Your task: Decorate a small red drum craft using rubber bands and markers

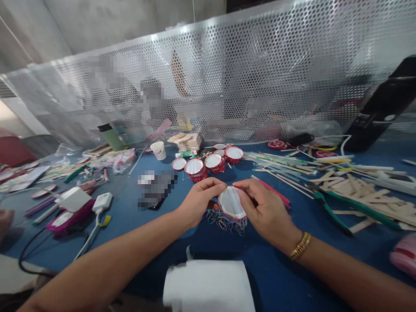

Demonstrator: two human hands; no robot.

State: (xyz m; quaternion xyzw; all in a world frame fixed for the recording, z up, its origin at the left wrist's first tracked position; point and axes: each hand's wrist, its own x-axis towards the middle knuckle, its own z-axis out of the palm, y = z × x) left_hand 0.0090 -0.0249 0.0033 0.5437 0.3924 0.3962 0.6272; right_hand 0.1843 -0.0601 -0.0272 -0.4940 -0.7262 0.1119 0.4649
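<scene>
Between my two hands is a small round disc [232,203] with a white face and a red rim. My left hand [203,199] pinches its upper left edge, thumb and fingers closed. On the other side my right hand [264,210], below a gold wristband, grips the right edge. Something thin seems to run down the disc's face, too fine to make out. A tangle of coloured threads [227,223] lies beneath it on the blue table. Just beyond my hands stand stacks of similar red-rimmed discs [196,169].
A white roll [209,286] sits closest to me. Green-handled pliers [360,206] rest by loose wooden sticks [360,190] at right. Left are a magenta power strip [69,221] with chargers and a phone [157,190]. A paper cup [158,150] stands before the perforated metal screen [208,86].
</scene>
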